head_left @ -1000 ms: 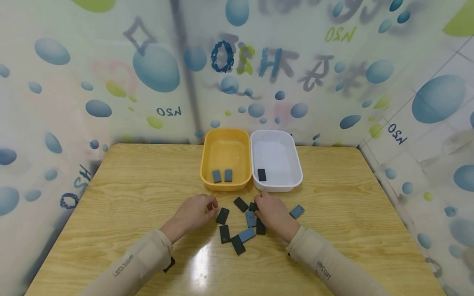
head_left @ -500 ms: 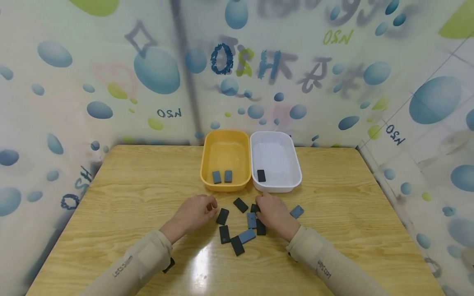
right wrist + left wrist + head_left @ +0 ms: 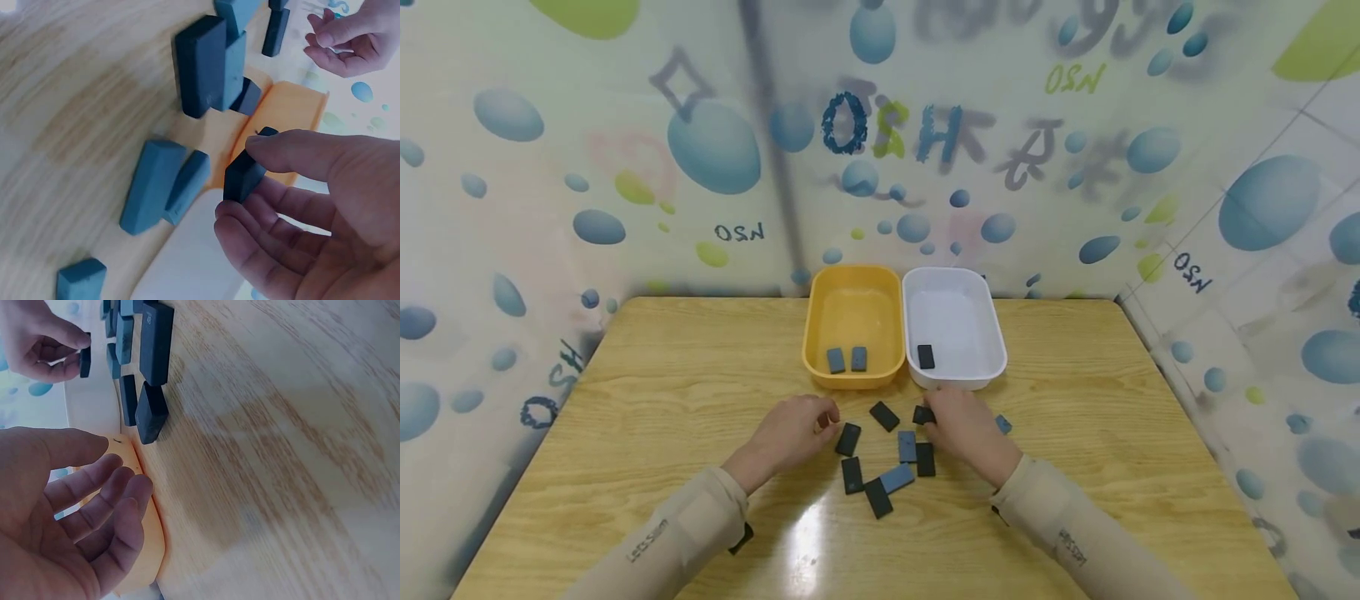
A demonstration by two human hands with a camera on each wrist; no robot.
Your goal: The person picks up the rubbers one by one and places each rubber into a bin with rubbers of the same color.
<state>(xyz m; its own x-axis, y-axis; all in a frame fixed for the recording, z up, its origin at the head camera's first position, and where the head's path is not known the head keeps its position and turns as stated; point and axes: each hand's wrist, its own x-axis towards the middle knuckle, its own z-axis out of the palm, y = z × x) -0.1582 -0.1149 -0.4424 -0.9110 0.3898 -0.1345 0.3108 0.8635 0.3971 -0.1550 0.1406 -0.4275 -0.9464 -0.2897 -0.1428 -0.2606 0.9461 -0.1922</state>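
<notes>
A wood-grain table [image 3: 662, 375] bears a yellow tray [image 3: 856, 308] with, right beside it, a white tray [image 3: 958, 325]. The left hand [image 3: 792, 433] has its fingers loosely curved, holding nothing, near scattered black blocks [image 3: 852, 475] and blue-grey blocks [image 3: 897, 478]. The right hand [image 3: 967, 427] pinches a black rectangular block [image 3: 240, 178] between thumb and fingers, just in front of the white tray; a light, steady pinch, kept clear of the other blocks, should serve best.

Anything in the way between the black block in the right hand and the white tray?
Only the near wall of the white tray; nothing else visible stands between. The black block, in the right hand, probably just needs to clear that rim.
</notes>
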